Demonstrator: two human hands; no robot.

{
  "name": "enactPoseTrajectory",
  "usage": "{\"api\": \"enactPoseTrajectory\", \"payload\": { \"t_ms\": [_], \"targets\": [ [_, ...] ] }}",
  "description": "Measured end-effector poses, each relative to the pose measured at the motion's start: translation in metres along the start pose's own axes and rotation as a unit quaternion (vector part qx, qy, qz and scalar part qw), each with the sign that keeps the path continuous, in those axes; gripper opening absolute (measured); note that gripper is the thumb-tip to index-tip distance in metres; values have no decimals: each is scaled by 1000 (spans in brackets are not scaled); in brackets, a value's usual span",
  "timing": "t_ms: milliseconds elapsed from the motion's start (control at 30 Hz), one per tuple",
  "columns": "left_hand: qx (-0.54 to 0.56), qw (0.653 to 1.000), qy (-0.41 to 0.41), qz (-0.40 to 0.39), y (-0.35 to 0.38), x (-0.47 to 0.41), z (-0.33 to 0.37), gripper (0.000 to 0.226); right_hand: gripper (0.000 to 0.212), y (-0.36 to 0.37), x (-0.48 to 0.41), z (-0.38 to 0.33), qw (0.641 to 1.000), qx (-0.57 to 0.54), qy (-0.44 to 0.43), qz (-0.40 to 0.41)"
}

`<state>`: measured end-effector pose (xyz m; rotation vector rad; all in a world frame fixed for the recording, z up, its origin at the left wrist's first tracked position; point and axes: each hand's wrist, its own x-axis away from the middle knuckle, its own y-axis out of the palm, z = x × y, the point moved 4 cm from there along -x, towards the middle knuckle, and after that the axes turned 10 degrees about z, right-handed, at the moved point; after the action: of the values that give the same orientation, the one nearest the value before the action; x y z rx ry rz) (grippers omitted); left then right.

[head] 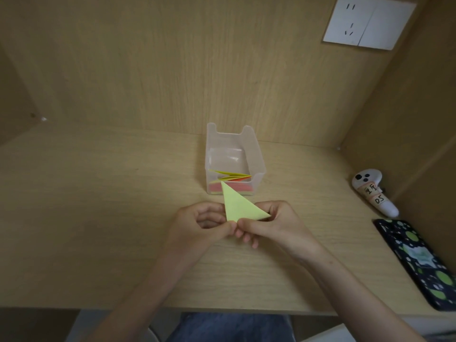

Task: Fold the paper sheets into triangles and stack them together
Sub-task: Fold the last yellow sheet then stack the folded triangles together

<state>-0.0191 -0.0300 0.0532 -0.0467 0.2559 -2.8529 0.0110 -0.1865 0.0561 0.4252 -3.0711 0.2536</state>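
Both hands, left hand and right hand, pinch a pale yellow folded paper triangle above the open bench, just before the clear box.

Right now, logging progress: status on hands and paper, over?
Left hand and right hand both pinching the yellow triangle above the desk. Folded pieces already in the clear box. Nothing blocking.

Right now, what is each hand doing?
Left hand: closed, pinching the yellow paper triangle.
Right hand: closed, pinching the same triangle.
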Motion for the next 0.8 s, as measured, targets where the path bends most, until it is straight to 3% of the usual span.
{"api": "enactPoseTrajectory", "payload": {
  "t_ms": [333, 533, 600, 700, 800],
  "targets": [
    [-7, 1000, 19, -8, 4, 2, 2, 19, 6, -7, 0, -4, 997, 75, -9, -36],
    [-18, 1000, -3, 10, -15, -7, 0, 22, 9, -49, -1, 2, 998, 27, 16, 48],
    [-23, 1000, -15, 6, -17, -9, -3, 20, 10, -54, 0, 4, 999, 15, 33, 27],
    [-21, 1000, -16, -12, -11, -8, -3, 19, 35, -38, 1, 7, 997, 14, 57, -40],
    [-34, 999, -2, -42, -2, -5, 1, 17, 24, -20, -1, 3, 997, 38, 28, -54]
  ]
}}
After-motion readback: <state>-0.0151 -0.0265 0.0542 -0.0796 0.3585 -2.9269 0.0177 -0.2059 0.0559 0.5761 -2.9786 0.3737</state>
